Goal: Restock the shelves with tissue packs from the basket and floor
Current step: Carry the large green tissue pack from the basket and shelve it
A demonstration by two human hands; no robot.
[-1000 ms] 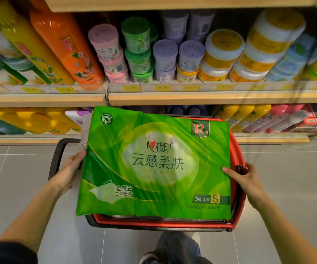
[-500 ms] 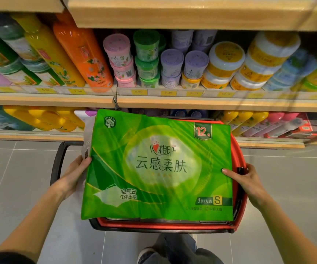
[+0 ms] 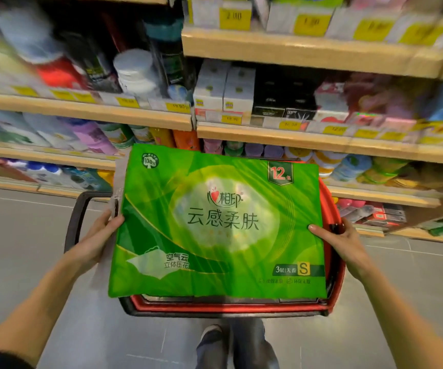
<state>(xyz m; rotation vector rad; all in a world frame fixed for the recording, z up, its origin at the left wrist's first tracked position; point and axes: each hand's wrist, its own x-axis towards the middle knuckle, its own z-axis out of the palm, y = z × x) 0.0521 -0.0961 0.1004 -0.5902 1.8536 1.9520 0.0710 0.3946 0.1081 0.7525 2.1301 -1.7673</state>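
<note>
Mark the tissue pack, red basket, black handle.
tissue pack (image 3: 215, 222): head view, middle of printed front.
red basket (image 3: 337, 275): head view, right rim.
black handle (image 3: 72, 219): head view, left side bar.

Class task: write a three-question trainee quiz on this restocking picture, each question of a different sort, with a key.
1. True or false: the green pack covers most of the basket.
2. The left hand and right hand hold: A the pack; B a bottle; C nothing.
3. Fill in: the number printed at the pack's top right corner is ___.
Key: 1 true; 2 A; 3 12.
</note>
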